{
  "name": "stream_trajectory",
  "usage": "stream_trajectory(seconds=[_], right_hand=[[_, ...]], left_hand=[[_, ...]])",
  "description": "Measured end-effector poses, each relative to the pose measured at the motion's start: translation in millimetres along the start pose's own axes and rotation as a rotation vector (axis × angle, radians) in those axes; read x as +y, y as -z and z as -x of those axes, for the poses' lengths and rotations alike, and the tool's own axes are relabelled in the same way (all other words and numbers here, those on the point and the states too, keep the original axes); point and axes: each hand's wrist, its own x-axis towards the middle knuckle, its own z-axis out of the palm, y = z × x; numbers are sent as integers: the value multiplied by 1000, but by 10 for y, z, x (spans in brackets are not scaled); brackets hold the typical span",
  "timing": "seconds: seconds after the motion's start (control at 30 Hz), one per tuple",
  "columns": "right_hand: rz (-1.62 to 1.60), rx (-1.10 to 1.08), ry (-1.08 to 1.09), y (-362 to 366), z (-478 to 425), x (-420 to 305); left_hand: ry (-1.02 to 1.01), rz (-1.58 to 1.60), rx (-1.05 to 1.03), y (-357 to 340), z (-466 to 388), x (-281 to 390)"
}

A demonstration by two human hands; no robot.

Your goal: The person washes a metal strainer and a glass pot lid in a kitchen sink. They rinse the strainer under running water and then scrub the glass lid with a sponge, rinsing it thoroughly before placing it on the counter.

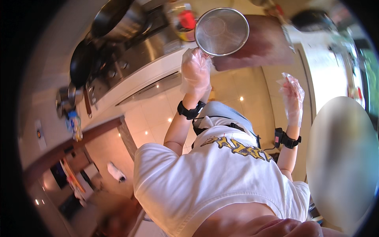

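Note:
A round fine-mesh metal strainer [222,31] is held up in front of me. My left hand [195,69], in a clear plastic glove, grips it where the handle meets the rim. Most of the handle is hidden by the hand. Behind the strainer, a reddish-brown board [266,44] lies at the counter's edge and is partly covered by the mesh. My right hand [291,90], also in a loose clear glove, is raised apart from the strainer. Its fingers are slightly curled, with nothing visible in them. Both wrists carry black straps.
To the left is a stove [148,44] bearing a large metal pot [127,23] and a black wok [81,63]. Beside the board stands a container with a red part [186,20]. A dark pan [312,20] sits far right. A blurred patch hides the right side.

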Motion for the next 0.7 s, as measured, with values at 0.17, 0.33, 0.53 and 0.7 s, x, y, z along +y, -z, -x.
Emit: stream_trajectory(seconds=[0.17, 0.33, 0.53, 0.7], right_hand=[[302, 342, 139, 1550, 1372, 148], [293, 748, 63, 2818, 2948, 463], [-473, 1307, -21, 3129, 3755, 597], [-626, 1427, -21, 3316, 3852, 717]], left_hand=[[-286, 25, -179, -929, 671, 981], [-256, 225, -505, -1958, 1685, 1887], [-218, 425, -938, -2970, 2547, 2632], [261, 608, -1433, -3722, 2961, 2847]])
